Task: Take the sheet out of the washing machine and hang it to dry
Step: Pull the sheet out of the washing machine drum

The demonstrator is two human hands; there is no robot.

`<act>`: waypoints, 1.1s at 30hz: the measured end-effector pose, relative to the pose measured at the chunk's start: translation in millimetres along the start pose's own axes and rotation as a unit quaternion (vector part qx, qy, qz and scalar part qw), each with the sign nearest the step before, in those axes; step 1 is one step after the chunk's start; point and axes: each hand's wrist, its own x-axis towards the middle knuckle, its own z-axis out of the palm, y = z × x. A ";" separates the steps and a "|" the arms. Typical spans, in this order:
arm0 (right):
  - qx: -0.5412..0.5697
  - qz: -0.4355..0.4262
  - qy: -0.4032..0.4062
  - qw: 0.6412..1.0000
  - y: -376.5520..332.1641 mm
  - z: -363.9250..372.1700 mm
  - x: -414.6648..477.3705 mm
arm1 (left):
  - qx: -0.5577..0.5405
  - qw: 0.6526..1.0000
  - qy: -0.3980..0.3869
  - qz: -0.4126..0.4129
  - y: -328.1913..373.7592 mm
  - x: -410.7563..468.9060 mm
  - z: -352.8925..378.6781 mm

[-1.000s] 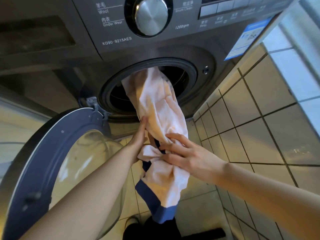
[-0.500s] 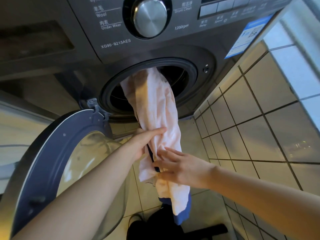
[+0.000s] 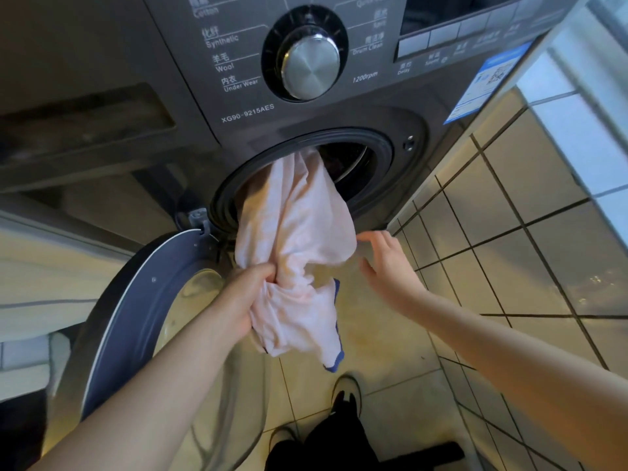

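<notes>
Sheet (image 3: 295, 215) bunched in left hand (image 3: 243, 297), right hand (image 3: 387, 263) open beside

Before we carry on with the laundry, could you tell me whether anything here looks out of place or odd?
Nothing is spilled or damaged. The sheet is only partly out of the washing machine, bunched in the left hand, its blue-edged end dangling above the floor. The right hand is open beside it.

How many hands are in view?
2. The left hand grips the bunched sheet below the drum opening; the right hand is open just right of the sheet, holding nothing.
</notes>
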 end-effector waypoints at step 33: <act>0.362 0.183 -0.178 0.896 -35.8 -3.4 4.6 | 0.151 0.988 0.006 0.014 -25.5 -23.8 4.6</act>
